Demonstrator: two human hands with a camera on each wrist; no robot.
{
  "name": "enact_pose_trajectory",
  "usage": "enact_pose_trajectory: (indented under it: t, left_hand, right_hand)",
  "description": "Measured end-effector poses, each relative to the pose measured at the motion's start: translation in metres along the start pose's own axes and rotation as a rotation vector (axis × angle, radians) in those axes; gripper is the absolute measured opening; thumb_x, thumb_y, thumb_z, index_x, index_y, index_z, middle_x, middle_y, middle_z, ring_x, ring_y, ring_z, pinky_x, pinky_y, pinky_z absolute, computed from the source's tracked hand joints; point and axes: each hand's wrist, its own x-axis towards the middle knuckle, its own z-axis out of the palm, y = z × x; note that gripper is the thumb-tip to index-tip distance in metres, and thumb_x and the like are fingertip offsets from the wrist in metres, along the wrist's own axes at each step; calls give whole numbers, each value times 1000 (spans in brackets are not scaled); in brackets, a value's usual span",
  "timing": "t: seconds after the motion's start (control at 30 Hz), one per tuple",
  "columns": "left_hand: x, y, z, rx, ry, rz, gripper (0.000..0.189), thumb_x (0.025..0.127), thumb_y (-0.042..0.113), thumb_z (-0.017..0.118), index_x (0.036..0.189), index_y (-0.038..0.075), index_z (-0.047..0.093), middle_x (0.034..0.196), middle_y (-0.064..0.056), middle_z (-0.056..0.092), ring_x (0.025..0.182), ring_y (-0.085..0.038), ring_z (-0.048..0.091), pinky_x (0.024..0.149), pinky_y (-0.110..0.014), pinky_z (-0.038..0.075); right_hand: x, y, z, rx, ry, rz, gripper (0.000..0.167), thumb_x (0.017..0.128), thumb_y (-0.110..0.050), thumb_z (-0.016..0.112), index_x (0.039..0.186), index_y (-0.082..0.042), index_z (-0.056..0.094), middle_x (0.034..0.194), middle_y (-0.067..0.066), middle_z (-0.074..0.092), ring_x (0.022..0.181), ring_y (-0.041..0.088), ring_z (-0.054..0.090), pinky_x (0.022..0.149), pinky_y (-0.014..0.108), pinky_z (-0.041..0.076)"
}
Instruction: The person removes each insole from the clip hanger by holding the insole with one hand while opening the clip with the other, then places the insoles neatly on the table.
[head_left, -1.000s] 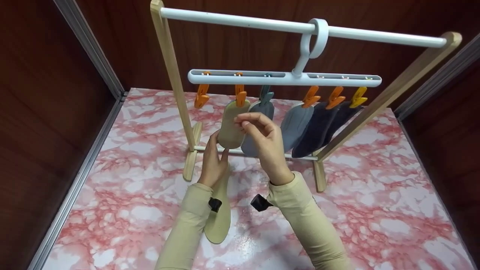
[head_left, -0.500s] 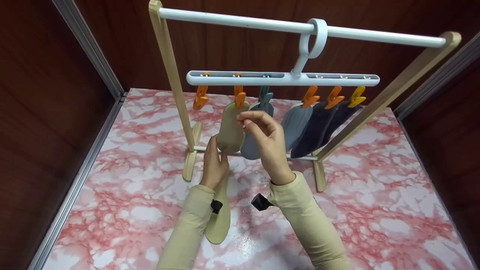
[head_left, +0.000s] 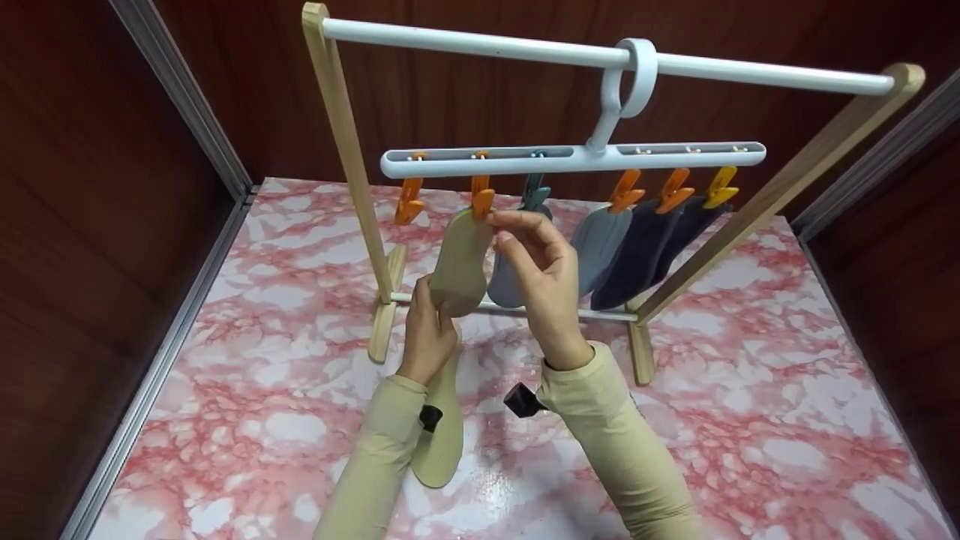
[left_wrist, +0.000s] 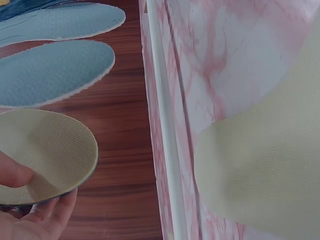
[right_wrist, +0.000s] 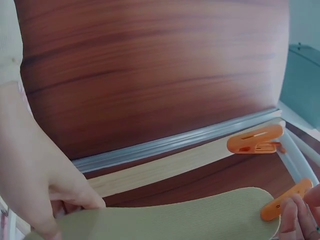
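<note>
A beige insole hangs from an orange clothespin at its top end. My left hand grips the insole's lower end, thumb on its face and fingers behind it in the left wrist view, where the insole's rounded end shows. My right hand is raised with bent fingers beside the insole's upper edge. In the right wrist view its fingertips are right at the clothespin; I cannot tell whether they pinch it. A second beige insole lies on the table, partly under my left forearm.
A white hanger hooks over the rack's white bar. Blue-grey insoles and dark insoles hang to the right. An orange clothespin at the far left holds nothing. Wooden posts flank the hanger.
My right hand has moved slightly up and right, toward the clothespin. The left hand now grips the hanging insole's lower end, which has swung down and toward me a little.
</note>
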Motion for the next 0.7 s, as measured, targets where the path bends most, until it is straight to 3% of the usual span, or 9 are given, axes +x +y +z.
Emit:
enact_pose_trajectory:
  t: [0.3, 0.53, 0.7]
  left_hand:
    - [-4, 4, -7, 0, -19, -35, 42, 86, -12, 45, 126, -5, 36, 118, -28, 51, 109, -41, 54, 94, -51, 43]
    - [-9, 8, -10, 18, -23, -49, 41, 86, -11, 45, 125, -5, 35, 115, -28, 53, 107, -41, 55, 93, -51, 43]
    - [-11, 8, -12, 14, -51, -59, 40, 88, -11, 44, 126, -6, 34, 119, -30, 50, 109, -42, 54, 93, -52, 43]
  right_hand:
    - [3, -3, 2, -49, -8, -86, 31, 91, 2, 58, 120, 10, 56, 120, 17, 62, 112, 27, 59, 96, 33, 48]
    - [7, -3, 9, -96, -55, -86, 43, 89, 6, 58, 130, 15, 48, 135, 25, 51, 124, 29, 54, 106, 38, 40]
    - [12, -3, 12, -179, -80, -86, 46, 90, 5, 58, 133, 14, 45, 138, 25, 48, 127, 28, 51, 108, 36, 38]
